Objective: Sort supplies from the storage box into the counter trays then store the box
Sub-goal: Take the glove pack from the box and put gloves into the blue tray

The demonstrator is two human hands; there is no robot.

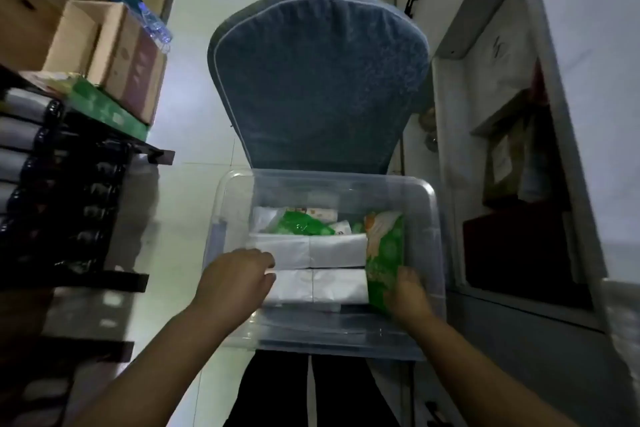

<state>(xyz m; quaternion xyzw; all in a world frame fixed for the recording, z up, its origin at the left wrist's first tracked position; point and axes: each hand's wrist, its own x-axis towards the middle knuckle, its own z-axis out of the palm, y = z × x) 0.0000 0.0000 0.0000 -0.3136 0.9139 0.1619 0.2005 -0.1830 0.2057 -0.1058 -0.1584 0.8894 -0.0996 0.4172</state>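
A clear plastic storage box (434, 218) rests in front of a blue cushioned chair (318, 80). Inside lie white tissue packs (332, 250), a green crinkled packet (299, 224) at the back and a green-and-white pack (384, 253) standing on edge at the right. My left hand (235, 282) reaches into the box at its left side, with fingers curled over the end of the white packs. My right hand (407, 293) grips the near end of the green-and-white pack.
A dark shelf rack (69, 201) on the left holds cardboard boxes (114, 55) and a flat green box (104, 111). An open grey cabinet (519, 184) with items inside stands on the right. Pale floor tiles show between rack and chair.
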